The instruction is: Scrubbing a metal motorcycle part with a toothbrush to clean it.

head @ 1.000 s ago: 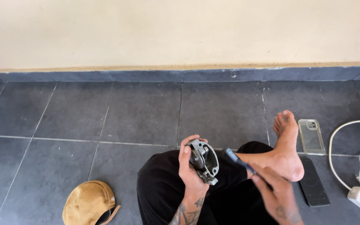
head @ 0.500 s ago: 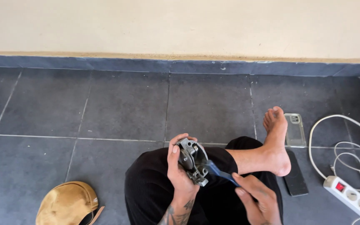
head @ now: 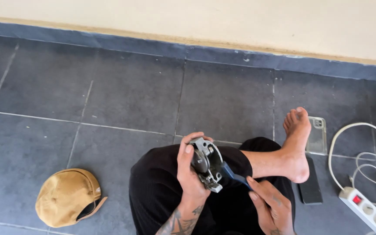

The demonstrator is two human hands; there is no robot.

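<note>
From the head camera, looking down at a person sitting on a dark tiled floor [head: 122, 95], the left hand [head: 191, 174] is wrapped around a small grey metal part [head: 207, 163], fingers curled over its near side and thumb up along its top edge, so the grip is closed firmly on it. The part sits above the black-clothed knee [head: 162, 182], just right of the left palm, with its flat, round-bodied face turned toward the right hand. The right hand [head: 270, 204] lies lower and to the right, closed around a tool with a blue handle [head: 233, 175]. That handle runs on a slant, rising from the right hand up and leftward, and its far end meets the lower right edge of the metal part; the tip itself is hidden behind the part, so I cannot tell what kind of tip it has. So the long axis of the tool points straight from the right hand into the part, and the left hand is the nearer one, already touching it. The part looks like cast metal, dull silver, with a rounded housing, a darker round piece at its middle and a small squared lug at the bottom. A bare foot [head: 296, 143] rests to the right, beside a clear phone case [head: 317, 137] and a dark phone [head: 310, 187]; a white power strip [head: 364, 209] with cables lies further right, and a tan cap [head: 68, 198] sits well apart on the left.
</note>
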